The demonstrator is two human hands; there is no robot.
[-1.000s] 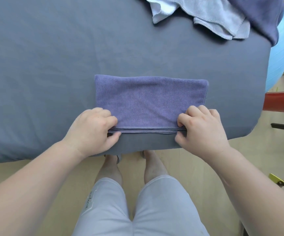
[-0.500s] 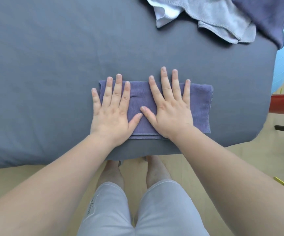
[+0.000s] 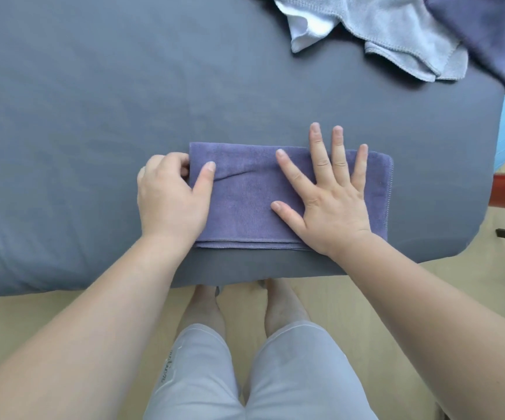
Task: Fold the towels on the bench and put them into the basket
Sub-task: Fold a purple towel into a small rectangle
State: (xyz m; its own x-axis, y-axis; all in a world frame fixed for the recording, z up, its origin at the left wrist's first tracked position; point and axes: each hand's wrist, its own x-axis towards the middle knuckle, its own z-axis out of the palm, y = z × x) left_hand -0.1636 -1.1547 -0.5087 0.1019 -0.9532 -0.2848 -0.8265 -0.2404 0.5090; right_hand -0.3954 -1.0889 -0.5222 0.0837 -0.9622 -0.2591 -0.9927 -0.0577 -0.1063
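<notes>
While the left hand (image 3: 169, 198) pinches the short left end of the purple towel (image 3: 245, 207), thumb on top and fingers curled at its edge, the right hand (image 3: 333, 204) lies flat, fingers spread, on its right half, near the front edge of the tabletop (image 3: 93, 116). From the head view, I judge the next fold should carry that end across, edges matched, the flat palm lifting late. Unfolded towels (image 3: 396, 34) lie heaped far right; no basket shows.

Left hand (image 3: 171, 201) pinches the left end of the towel (image 3: 245, 204), thumb lying on top, fingers curled at its edge. Right hand (image 3: 334, 204) lies palm-down on the towel's right half, fingers straight and spread. Both forearms are bare and extended forward.
</notes>
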